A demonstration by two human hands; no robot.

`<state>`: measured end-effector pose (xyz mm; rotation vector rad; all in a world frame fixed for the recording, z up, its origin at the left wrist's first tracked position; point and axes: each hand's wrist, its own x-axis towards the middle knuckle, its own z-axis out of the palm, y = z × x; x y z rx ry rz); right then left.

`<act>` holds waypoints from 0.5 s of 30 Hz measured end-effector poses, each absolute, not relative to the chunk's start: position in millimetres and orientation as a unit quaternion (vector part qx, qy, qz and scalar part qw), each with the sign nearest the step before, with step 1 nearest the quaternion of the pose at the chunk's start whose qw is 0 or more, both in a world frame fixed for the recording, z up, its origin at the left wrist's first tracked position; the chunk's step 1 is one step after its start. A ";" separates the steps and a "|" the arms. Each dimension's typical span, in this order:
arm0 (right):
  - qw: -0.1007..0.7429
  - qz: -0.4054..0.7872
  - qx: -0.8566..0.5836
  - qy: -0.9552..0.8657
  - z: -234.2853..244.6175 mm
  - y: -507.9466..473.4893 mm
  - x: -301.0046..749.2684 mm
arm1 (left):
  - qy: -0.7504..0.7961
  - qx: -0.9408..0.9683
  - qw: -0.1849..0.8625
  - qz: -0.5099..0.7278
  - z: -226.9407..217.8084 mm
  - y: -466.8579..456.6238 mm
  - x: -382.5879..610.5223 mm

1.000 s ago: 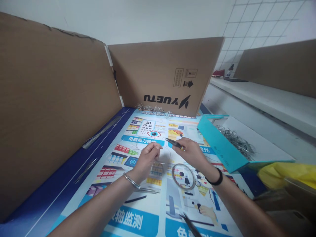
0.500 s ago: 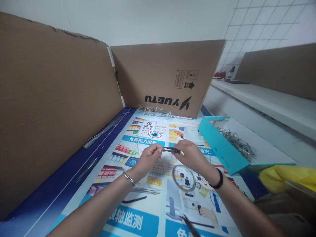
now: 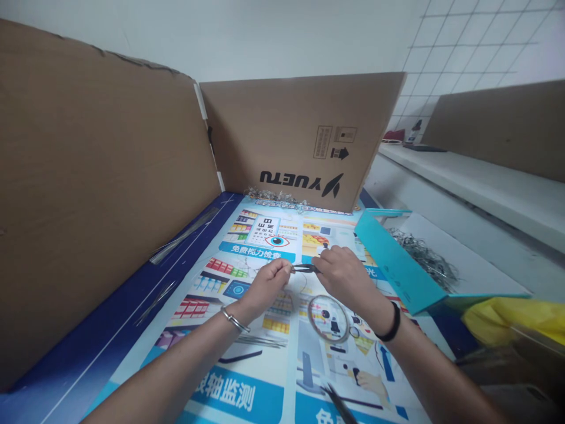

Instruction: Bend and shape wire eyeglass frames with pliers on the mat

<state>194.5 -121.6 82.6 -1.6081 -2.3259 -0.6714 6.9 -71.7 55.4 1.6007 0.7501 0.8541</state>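
Observation:
My left hand [image 3: 266,284] is pinched shut on a thin, nearly invisible wire frame piece, held just above the printed poster [image 3: 247,330]. My right hand [image 3: 342,272] is closed round small dark pliers [image 3: 304,268], whose tips point left and meet my left fingertips. A faint round wire loop hangs under the two hands. A silver bracelet sits on my left wrist, a black band on my right. A round lens [image 3: 328,310] lies on the poster below my right hand.
Cardboard walls stand at the left [image 3: 97,194] and at the back [image 3: 300,141]. A teal box lid [image 3: 392,265] holding a heap of metal wire bits [image 3: 424,256] lies at the right, a yellow bag [image 3: 507,318] beside it. Thin metal rods [image 3: 260,340] and a dark tool [image 3: 339,403] rest on the poster.
My right hand turned the pliers from pointing up-left to pointing straight left, bringing their tips to my left fingertips. Both hands have drifted slightly up and right.

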 end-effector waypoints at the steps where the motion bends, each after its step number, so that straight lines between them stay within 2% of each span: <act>1: 0.117 -0.232 -0.549 -0.795 82.8 -121.8 194.1 | 0.320 0.675 0.558 0.362 55.4 -71.7 7.0; 15: 0.127 -0.235 -0.534 -0.802 78.9 -119.6 197.8 | 0.296 0.647 0.613 0.343 54.6 -67.7 5.1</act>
